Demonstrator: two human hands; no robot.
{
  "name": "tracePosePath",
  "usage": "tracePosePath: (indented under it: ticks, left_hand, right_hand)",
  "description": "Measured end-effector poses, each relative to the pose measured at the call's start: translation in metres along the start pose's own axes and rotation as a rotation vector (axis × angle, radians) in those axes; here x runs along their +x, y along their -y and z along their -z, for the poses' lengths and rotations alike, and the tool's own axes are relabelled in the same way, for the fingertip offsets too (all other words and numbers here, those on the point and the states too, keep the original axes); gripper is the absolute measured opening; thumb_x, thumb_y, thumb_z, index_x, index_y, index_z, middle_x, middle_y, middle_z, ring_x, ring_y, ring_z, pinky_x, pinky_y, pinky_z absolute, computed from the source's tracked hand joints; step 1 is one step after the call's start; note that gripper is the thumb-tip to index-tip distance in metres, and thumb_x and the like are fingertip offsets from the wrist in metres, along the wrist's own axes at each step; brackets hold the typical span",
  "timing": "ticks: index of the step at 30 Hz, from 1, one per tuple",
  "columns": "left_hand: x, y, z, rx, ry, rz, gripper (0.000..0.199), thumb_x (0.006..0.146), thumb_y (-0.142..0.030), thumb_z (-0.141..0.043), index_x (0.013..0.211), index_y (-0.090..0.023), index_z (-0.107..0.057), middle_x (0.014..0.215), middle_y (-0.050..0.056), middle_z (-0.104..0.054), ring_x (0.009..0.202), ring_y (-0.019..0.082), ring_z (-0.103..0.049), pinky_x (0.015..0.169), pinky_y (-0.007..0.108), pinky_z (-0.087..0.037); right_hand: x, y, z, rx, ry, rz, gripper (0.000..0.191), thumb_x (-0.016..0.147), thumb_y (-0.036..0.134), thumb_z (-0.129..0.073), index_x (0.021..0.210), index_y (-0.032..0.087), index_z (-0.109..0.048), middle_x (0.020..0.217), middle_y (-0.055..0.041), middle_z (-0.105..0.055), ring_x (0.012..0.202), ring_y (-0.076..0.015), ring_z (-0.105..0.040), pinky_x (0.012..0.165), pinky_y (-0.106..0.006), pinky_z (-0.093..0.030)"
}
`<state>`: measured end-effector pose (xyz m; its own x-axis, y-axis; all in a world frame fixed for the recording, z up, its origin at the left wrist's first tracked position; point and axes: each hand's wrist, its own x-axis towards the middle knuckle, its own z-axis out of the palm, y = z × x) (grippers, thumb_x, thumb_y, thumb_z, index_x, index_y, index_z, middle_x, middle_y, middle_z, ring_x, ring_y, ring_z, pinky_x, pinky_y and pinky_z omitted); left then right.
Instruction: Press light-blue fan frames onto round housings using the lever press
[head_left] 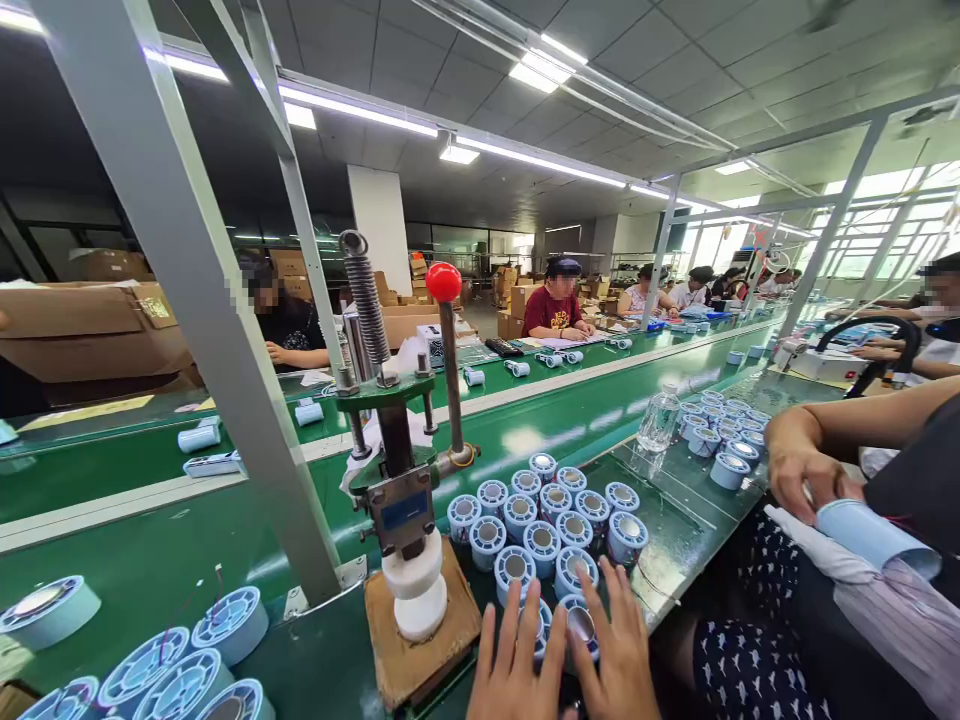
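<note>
Left hand point(514, 670) and right hand point(621, 655) are both spread, fingers stretched forward and gripping nothing that shows. Beneath and between the fingers sit the nearest of the blue plastic cups point(541, 541); whether the fingertips touch them cannot be told. These cups stand close together on the green tabletop point(675, 550), open spoked rims upward. Just left of them a hand press point(403, 505) blocks that side, its red-topped lever point(451, 375) upright and its white blocks point(418, 600) above a wooden board point(388, 660). Farther left, past a slanting grey post point(206, 300), lie bigger blue rings point(176, 690). Beyond the cups, on the right, a clear bottle point(660, 420) stands beside another cluster of blue cups point(731, 468). At the right edge, a co-worker's hand point(806, 475) holds a blue tube point(862, 533) near the tabletop. Across the green belt point(517, 437), a person in dark red point(555, 310) leans over papers.
</note>
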<state>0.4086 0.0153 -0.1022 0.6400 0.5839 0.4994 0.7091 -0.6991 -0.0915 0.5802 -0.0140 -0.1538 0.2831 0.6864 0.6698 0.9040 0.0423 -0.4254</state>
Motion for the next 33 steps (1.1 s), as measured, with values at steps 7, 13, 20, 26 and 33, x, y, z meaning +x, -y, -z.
tracePosePath:
  ticks: [7,13,20,26,33]
  left_hand:
    - [0.044,0.003,-0.052,0.039,-0.010,-0.036,0.065,0.072,-0.021,-0.058,0.136,-0.028,-0.054,0.147,0.009,-0.049,0.133,0.037,-0.047,0.105,0.055,-0.040]
    - [0.061,-0.016,-0.061,-0.059,0.065,-0.125,0.069,0.075,-0.022,-0.056,0.143,-0.020,-0.046,0.150,0.012,-0.044,0.137,0.037,-0.042,0.107,0.057,-0.041]
    - [0.099,-0.050,-0.058,-0.186,0.133,-0.008,0.060,0.084,-0.026,-0.053,0.143,-0.016,-0.046,0.151,0.017,-0.040,0.140,0.038,-0.036,0.111,0.062,-0.037]
    - [0.121,-0.072,-0.059,-0.242,0.123,0.031,0.057,0.087,-0.021,-0.048,0.144,-0.015,-0.045,0.152,0.020,-0.038,0.142,0.038,-0.032,0.113,0.062,-0.036]
    - [0.091,-0.051,-0.049,-0.281,0.050,0.045,0.078,0.080,-0.035,-0.060,0.150,-0.018,-0.032,0.154,0.018,-0.036,0.141,0.041,-0.033,0.110,0.061,-0.041]
  right_hand:
    - [0.022,-0.018,-0.020,-0.045,-0.076,-0.028,0.053,0.093,0.045,-0.041,0.145,0.034,-0.042,0.158,-0.0069,-0.019,0.142,-0.0448,-0.023,0.100,-0.071,-0.034]
    - [0.036,-0.047,-0.014,-0.095,-0.082,-0.084,0.050,0.095,0.048,-0.040,0.139,0.028,-0.052,0.158,-0.0086,-0.019,0.142,-0.0454,-0.020,0.100,-0.070,-0.035]
    - [0.052,-0.091,-0.016,0.045,-0.023,-0.126,0.054,0.096,0.050,-0.036,0.137,0.021,-0.055,0.157,-0.0096,-0.023,0.146,-0.0389,-0.012,0.110,-0.063,-0.031]
    - [0.074,-0.120,-0.018,0.099,0.005,-0.134,0.059,0.097,0.053,-0.029,0.130,0.017,-0.061,0.151,-0.0124,-0.033,0.142,-0.0340,-0.030,0.112,-0.057,-0.034]
    - [0.065,-0.104,0.002,0.085,-0.075,-0.103,0.059,0.097,0.054,-0.030,0.133,0.015,-0.055,0.147,-0.0145,-0.041,0.137,-0.0346,-0.038,0.108,-0.060,-0.037]
